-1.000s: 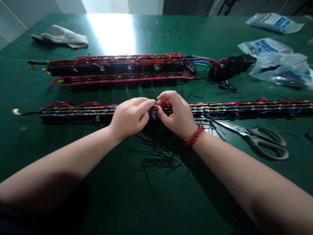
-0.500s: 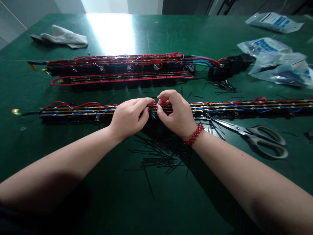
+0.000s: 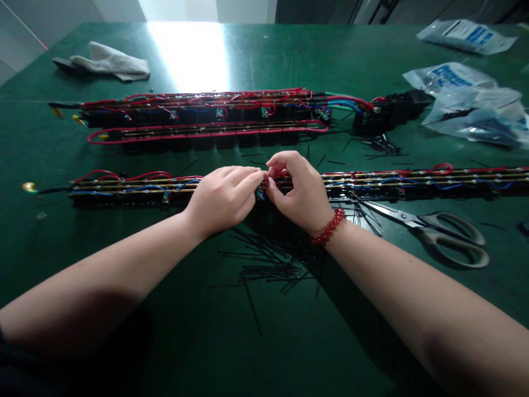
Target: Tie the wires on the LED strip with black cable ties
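Observation:
A long black wired strip [image 3: 372, 182] with brass-coloured rails and red and blue wires runs across the table under both hands. My left hand [image 3: 225, 198] is closed over its middle, fingertips pressed together beside a small green circuit board [image 3: 260, 193]. Just to the right, my right hand [image 3: 298, 190] curls its thumb and index finger inward at a red wire on the strip. The fingertips of both hands almost meet. What lies between the fingers is too small or hidden to make out. A red bead bracelet circles the right wrist.
Black cable ties [image 3: 276, 264] lie scattered before the strip. Scissors [image 3: 438, 231] rest at right. Behind are another wired assembly [image 3: 198, 110] with a black connector, a pale cloth glove [image 3: 111, 60] and plastic bags [image 3: 475, 110] on the green table [image 3: 165, 331].
My left hand's fingers have shifted slightly right, nearer the right fingertips, and its thumb is now tucked from sight. My right hand has hardly moved.

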The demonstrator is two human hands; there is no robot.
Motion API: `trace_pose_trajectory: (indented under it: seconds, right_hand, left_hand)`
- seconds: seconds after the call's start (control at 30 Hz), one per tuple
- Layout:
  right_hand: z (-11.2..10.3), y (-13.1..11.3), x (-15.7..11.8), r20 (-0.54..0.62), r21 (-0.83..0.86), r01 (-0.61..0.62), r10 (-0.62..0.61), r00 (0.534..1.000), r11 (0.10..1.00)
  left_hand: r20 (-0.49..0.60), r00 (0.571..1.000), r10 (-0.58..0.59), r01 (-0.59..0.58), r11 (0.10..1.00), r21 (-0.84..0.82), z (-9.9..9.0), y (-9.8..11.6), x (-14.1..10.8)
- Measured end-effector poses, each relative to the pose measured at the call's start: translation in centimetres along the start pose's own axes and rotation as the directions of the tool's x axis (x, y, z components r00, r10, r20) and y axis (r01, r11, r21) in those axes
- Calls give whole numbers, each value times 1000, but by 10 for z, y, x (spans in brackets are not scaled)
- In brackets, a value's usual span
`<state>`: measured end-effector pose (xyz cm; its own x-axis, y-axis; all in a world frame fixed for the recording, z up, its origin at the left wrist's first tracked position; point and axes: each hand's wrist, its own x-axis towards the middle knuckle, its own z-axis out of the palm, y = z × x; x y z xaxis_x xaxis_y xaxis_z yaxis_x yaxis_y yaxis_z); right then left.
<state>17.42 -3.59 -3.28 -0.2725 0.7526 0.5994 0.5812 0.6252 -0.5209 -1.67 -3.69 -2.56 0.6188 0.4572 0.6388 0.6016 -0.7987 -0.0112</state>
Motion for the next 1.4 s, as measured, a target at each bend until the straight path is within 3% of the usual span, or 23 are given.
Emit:
trace_pose_trajectory:
  seconds: [0.13,0.33,0.53,1.4]
  right_hand:
    - [0,0,0,2,14,10,-10,1000,1000]
    - [0,1,0,-5,31,7,-7,1000,999]
    - [1,1,0,-16,33,0,1,1000,999]
    - [-1,0,3,37,2,-4,4,999,1000]
  left_hand:
    - [10,1000,30,-30,1000,7,1,0,0]
    - [29,993,-112,114,989,-92,1,0,-1]
    - [50,985,-165,170,975,-145,0,0,0]
    - [137,974,-178,196,973,-126,1,-1,0]
